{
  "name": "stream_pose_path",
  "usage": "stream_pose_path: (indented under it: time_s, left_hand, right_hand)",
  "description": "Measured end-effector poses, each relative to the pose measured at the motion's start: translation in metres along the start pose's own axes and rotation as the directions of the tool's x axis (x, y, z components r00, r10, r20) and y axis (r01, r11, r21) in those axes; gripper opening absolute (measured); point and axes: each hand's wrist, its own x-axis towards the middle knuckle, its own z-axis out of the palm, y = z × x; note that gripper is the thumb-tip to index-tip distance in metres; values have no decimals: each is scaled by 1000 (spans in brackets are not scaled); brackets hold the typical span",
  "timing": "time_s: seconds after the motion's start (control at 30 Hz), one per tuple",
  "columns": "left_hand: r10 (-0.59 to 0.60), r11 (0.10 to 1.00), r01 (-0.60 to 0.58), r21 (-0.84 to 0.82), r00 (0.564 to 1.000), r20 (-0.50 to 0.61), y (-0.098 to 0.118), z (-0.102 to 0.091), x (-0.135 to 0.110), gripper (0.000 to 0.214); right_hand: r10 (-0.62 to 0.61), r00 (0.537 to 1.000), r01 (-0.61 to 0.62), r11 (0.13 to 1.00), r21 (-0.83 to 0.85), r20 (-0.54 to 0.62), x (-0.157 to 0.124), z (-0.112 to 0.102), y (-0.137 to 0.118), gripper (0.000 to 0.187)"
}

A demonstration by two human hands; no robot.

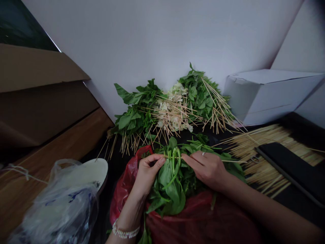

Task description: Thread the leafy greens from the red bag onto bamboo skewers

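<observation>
Leafy green stems lie in a loose bunch on a crumpled red plastic bag at the near edge of what I get from the head camera, and both hands are on them. The left hand, with a beaded white bracelet on its wrist, pinches the stems between thumb and fingers at the top of the bunch. The right hand, with a silver ring on one finger, comes in from the right with its fingers stretched out and their tips against the same stems; I cannot tell whether it grips them. The hands are close together, with only the stems between them. A thin wooden skewer runs rightward out of the bunch.

Farther off, I can see two skewered bundles of greens leaning against a white wall on a dark surface. To the right, a spread of loose bamboo skewers lies partly under a flat black case, near a white cardboard box. On the near left, a translucent plastic bag with blue print lies against a white plate, beside a wooden board.
</observation>
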Motion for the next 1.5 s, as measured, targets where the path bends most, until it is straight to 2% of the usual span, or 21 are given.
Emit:
stream_pose_path:
  time_s: [0.1,0.2,0.33,0.43,0.53,0.7,0.87,1.0,1.1,1.2,1.3,1.37,1.5]
  left_hand:
    - [15,1000,-15,2,1000,12,-1,0,1,19]
    - [85,996,-85,32,996,23,2,-2,0,24]
    - [137,989,-145,41,978,155,11,-2,-6,52]
    - [129,976,-162,145,969,213,15,0,-9,66]
    - [95,978,-119,169,985,143,13,1,-9,56]
    - [85,995,-90,-48,992,-94,6,-7,-2,48]
    - [55,979,-91,-181,979,-196,6,-8,2,53]
    - [126,984,-140,-112,984,-128,8,-5,-1,74]
    - [215,975,-218,-40,973,-81,5,-4,-2,84]
    - [171,982,-176,-74,982,-75,-1,-2,-1,82]
    - [149,978,-150,-145,989,-22,-4,0,1,84]
    - [148,979,-144,-141,989,18,-2,0,2,84]
    - [140,984,-134,-113,989,45,0,0,2,77]
  right_hand:
    - [-1,1000,1,1000,18,-8,0,1,0,26]
    - [47,998,-45,997,64,-29,2,1,0,27]
    - [137,985,-122,982,143,-104,5,-1,2,26]
    - [159,976,-133,977,169,-148,6,-2,6,25]
    - [130,982,-114,987,116,-138,6,-3,10,27]
    - [172,977,-171,985,18,-125,6,-6,25,29]
    - [193,977,-196,980,-24,-93,5,-9,42,31]
    - [206,975,-208,978,-27,-81,1,-9,55,34]
    - [286,952,-286,958,18,-110,-3,-7,66,30]
    - [378,909,-371,926,75,-173,-3,-4,77,24]
    - [469,858,-448,883,141,-210,3,-4,87,20]
    - [512,839,-485,857,176,-186,12,-4,94,20]
    - [534,841,-509,836,205,-91,40,2,112,20]
